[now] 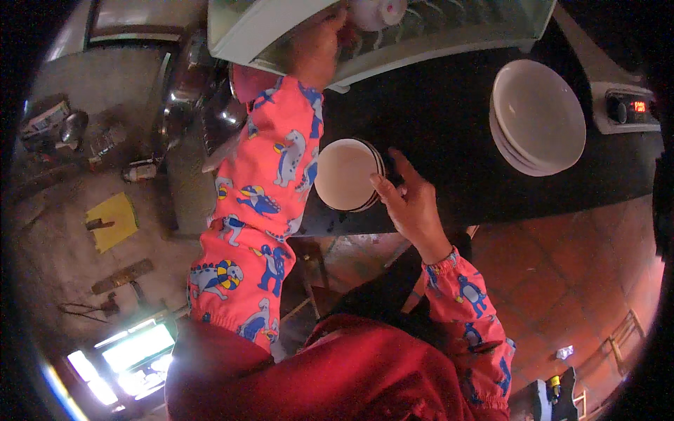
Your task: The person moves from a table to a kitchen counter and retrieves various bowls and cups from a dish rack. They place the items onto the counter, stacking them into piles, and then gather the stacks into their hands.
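My left hand (318,50) reaches into a pale dish rack (421,59) at the top; its fingertips lie in shadow beside a whitish cup or small bowl (376,13), and whether they grip anything is unclear. Below it, on the dark counter (437,121), stands a stack of small white bowls (345,176) with dark-banded sides. My right hand (413,200) is just right of this stack, thumb near the rim and fingers spread; contact with the stack is hard to tell. Both forearms wear pink printed sleeve covers.
Larger white bowls (539,118) are stacked at the right of the counter, near an appliance with a lit red display (632,108). Dark shiny cookware (226,113) and a pink item (253,81) sit left of my left forearm. A yellow sheet (113,221) lies farther left.
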Action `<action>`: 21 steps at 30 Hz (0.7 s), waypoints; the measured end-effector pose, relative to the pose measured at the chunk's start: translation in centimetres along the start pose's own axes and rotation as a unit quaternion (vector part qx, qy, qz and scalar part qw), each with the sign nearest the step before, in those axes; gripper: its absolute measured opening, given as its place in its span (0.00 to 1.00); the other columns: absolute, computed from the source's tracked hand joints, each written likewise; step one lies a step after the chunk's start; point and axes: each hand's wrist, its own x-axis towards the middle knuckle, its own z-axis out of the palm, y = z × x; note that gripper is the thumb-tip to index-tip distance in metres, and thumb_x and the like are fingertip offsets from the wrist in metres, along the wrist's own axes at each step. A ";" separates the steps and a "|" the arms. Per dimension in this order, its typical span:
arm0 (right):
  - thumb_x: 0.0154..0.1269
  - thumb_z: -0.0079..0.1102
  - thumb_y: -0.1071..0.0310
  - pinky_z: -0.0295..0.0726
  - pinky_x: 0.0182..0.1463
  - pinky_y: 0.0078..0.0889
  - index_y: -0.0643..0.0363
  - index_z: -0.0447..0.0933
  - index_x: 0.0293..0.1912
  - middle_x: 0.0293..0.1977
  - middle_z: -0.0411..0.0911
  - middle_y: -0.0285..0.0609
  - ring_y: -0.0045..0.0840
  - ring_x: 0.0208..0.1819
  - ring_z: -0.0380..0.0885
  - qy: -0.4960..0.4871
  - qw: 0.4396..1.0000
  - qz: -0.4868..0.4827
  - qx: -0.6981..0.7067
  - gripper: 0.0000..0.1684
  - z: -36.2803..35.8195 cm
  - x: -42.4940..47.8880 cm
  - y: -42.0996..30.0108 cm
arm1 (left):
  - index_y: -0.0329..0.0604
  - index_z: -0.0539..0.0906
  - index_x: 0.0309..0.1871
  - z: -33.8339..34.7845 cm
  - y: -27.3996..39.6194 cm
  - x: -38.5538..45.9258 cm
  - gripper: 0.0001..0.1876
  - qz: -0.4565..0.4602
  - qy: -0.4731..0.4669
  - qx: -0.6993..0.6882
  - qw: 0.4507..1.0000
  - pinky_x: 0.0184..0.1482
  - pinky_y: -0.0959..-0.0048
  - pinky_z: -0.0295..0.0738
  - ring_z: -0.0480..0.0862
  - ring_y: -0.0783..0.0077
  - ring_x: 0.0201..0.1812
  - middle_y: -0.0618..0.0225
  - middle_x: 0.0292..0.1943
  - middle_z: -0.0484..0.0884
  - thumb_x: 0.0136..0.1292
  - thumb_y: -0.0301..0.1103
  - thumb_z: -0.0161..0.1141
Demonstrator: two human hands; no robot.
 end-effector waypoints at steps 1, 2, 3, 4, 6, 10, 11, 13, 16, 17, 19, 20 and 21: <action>0.61 0.64 0.49 0.79 0.33 0.35 0.66 0.64 0.65 0.39 0.80 0.55 0.34 0.32 0.81 0.000 0.997 -0.023 -0.067 0.41 0.3 0.7 -0.4 | 0.39 0.82 0.46 -0.5 0.4 -0.1 0.16 -0.050 0.012 -0.012 0.999 0.45 0.68 0.73 0.79 0.69 0.34 0.64 0.34 0.82 0.71 0.44 0.53; 0.61 0.64 0.49 0.80 0.35 0.39 0.65 0.64 0.65 0.42 0.80 0.56 0.38 0.34 0.82 0.025 0.988 -0.050 -0.144 0.41 -0.6 1.6 -0.8 | 0.39 0.82 0.46 0.1 0.6 0.4 0.18 -0.097 0.016 -0.037 0.994 0.44 0.69 0.73 0.79 0.71 0.32 0.65 0.30 0.82 0.71 0.45 0.53; 0.60 0.64 0.50 0.81 0.36 0.42 0.64 0.64 0.65 0.44 0.79 0.57 0.43 0.36 0.82 0.043 0.974 -0.078 -0.207 0.41 -0.8 2.7 -1.2 | 0.39 0.82 0.44 0.5 0.9 0.7 0.15 -0.114 0.007 -0.078 0.990 0.42 0.70 0.73 0.80 0.71 0.32 0.65 0.30 0.82 0.69 0.42 0.55; 0.59 0.64 0.51 0.82 0.38 0.46 0.63 0.64 0.65 0.47 0.78 0.57 0.47 0.39 0.82 0.059 0.955 -0.107 -0.269 0.41 -1.1 3.7 -1.7 | 0.39 0.82 0.43 1.0 1.2 0.9 0.12 -0.130 -0.002 -0.120 0.984 0.40 0.71 0.74 0.81 0.71 0.31 0.66 0.30 0.83 0.67 0.39 0.58; 0.58 0.63 0.57 0.81 0.44 0.45 0.60 0.65 0.65 0.50 0.77 0.56 0.48 0.43 0.81 0.015 0.951 -0.077 -0.299 0.38 -1.6 5.8 -3.5 | 0.37 0.81 0.40 0.3 2.6 1.0 0.13 -0.135 0.027 -0.173 0.975 0.33 0.74 0.72 0.79 0.75 0.25 0.69 0.24 0.81 0.66 0.40 0.58; 0.57 0.59 0.66 0.80 0.47 0.46 0.58 0.63 0.67 0.50 0.77 0.56 0.48 0.44 0.80 -0.047 0.922 -0.005 -0.384 0.37 -2.7 8.1 -4.3 | 0.38 0.82 0.45 1.4 2.1 -1.0 0.14 -0.145 -0.005 -0.234 0.961 0.35 0.76 0.72 0.77 0.79 0.30 0.72 0.28 0.80 0.70 0.40 0.54; 0.57 0.58 0.67 0.80 0.47 0.46 0.59 0.63 0.67 0.49 0.78 0.55 0.48 0.44 0.80 -0.050 0.918 -0.006 -0.393 0.37 -2.8 8.1 -3.6 | 0.38 0.82 0.46 1.7 1.7 -2.3 0.13 -0.153 -0.022 -0.202 0.967 0.36 0.77 0.72 0.77 0.80 0.30 0.73 0.29 0.80 0.70 0.39 0.54; 0.56 0.56 0.69 0.80 0.48 0.46 0.59 0.62 0.67 0.47 0.79 0.54 0.49 0.44 0.80 -0.050 0.912 -0.021 -0.408 0.37 -2.9 9.3 -2.5 | 0.37 0.81 0.46 0.1 3.4 -3.5 0.12 -0.159 -0.053 -0.132 0.977 0.36 0.77 0.72 0.76 0.80 0.31 0.73 0.31 0.80 0.70 0.36 0.54; 0.54 0.59 0.68 0.83 0.40 0.47 0.59 0.59 0.67 0.46 0.78 0.55 0.49 0.40 0.82 -0.095 0.878 -0.019 -0.470 0.40 -3.6 11.2 -2.3 | 0.36 0.81 0.45 -0.1 2.3 -5.1 0.11 -0.166 -0.018 -0.173 0.971 0.36 0.78 0.71 0.76 0.81 0.31 0.72 0.30 0.80 0.70 0.35 0.53; 0.54 0.58 0.69 0.83 0.40 0.47 0.60 0.59 0.67 0.46 0.78 0.55 0.49 0.40 0.82 -0.090 0.876 -0.030 -0.473 0.40 -3.9 11.8 -1.9 | 0.36 0.81 0.45 -0.2 2.2 -5.7 0.11 -0.163 -0.010 -0.179 0.970 0.36 0.77 0.71 0.76 0.81 0.31 0.72 0.29 0.80 0.70 0.35 0.53; 0.54 0.58 0.70 0.83 0.40 0.48 0.60 0.59 0.67 0.46 0.78 0.55 0.50 0.40 0.82 -0.087 0.874 -0.054 -0.475 0.39 -3.6 12.4 -1.1 | 0.36 0.81 0.46 -1.3 2.0 -7.6 0.11 -0.183 -0.007 -0.176 0.967 0.37 0.78 0.71 0.76 0.80 0.32 0.71 0.30 0.80 0.70 0.34 0.53; 0.54 0.57 0.71 0.83 0.40 0.48 0.61 0.60 0.66 0.47 0.78 0.55 0.50 0.40 0.82 -0.093 0.871 -0.071 -0.477 0.38 -3.4 12.5 -0.9 | 0.36 0.81 0.46 -1.9 1.8 -8.6 0.11 -0.193 -0.006 -0.175 0.965 0.38 0.78 0.72 0.77 0.80 0.32 0.71 0.31 0.80 0.70 0.33 0.52; 0.55 0.56 0.72 0.83 0.40 0.48 0.61 0.60 0.66 0.47 0.79 0.54 0.49 0.40 0.82 -0.098 0.867 -0.086 -0.481 0.37 -3.6 12.9 -1.1 | 0.36 0.80 0.46 -2.3 1.7 -9.2 0.11 -0.202 -0.005 -0.179 0.963 0.38 0.78 0.72 0.77 0.80 0.32 0.71 0.31 0.80 0.70 0.33 0.52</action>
